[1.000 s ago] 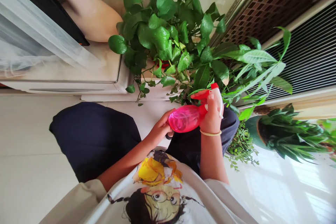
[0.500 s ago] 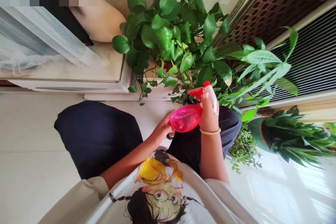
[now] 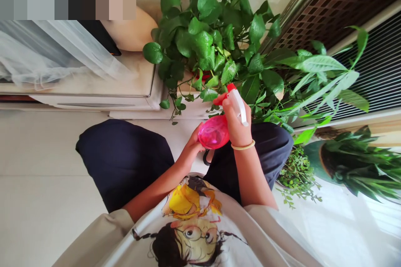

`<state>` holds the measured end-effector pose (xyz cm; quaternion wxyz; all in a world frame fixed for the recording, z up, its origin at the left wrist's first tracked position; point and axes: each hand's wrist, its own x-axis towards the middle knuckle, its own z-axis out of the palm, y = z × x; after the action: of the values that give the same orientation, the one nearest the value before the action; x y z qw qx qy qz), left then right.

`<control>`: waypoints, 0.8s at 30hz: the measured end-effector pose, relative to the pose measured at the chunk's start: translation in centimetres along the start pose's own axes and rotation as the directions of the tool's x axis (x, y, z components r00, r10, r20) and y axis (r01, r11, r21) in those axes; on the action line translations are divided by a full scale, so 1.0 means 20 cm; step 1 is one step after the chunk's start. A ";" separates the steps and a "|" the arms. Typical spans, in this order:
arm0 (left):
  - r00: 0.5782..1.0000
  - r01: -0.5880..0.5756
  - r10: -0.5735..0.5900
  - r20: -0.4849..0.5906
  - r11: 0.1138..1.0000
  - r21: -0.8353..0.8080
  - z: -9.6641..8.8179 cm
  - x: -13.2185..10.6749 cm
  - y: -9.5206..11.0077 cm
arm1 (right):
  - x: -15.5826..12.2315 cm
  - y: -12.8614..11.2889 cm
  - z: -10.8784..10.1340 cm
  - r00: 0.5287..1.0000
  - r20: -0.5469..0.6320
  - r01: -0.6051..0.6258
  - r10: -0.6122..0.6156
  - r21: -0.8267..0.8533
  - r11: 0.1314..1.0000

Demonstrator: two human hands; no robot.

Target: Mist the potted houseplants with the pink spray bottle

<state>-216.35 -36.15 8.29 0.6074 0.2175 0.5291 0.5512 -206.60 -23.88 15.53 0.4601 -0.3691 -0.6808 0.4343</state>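
A pink see-through spray bottle (image 3: 213,132) with a white and red trigger head is held over my lap, its nozzle tilted toward the plant. My right hand (image 3: 238,123) wraps round the bottle's neck, with fingers by the red trigger. At the bottle's base, my left hand (image 3: 193,141) grips from the left; part of its fingers is hidden behind the bottle. Just beyond the nozzle stands a bushy potted plant (image 3: 203,46) with broad green leaves, several of them glistening. Its pot is mostly covered by foliage.
A white cabinet (image 3: 134,87) with a sheer white cloth (image 3: 62,50) stands at the left. Long-leaved plants (image 3: 322,66) spread to the right, before a dark striped panel (image 3: 379,58). A green pot (image 3: 315,158) and a small leafy plant (image 3: 296,167) are at the lower right.
Both hands have shifted left with the spray bottle, relative to the plant. My right hand and the trigger head have moved up and closer to the leaves. The view has shifted slightly.
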 end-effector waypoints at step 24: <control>0.996 0.005 -0.007 0.086 1.000 0.022 0.16 0.13 0.20 | 0.16 0.02 -0.12 0.987 -0.155 0.033 -0.043 -0.064 0.997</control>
<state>-215.85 -31.56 11.76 0.6289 0.2461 0.5089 0.5338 -205.21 -20.29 16.62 0.5084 -0.4029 -0.6627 0.3741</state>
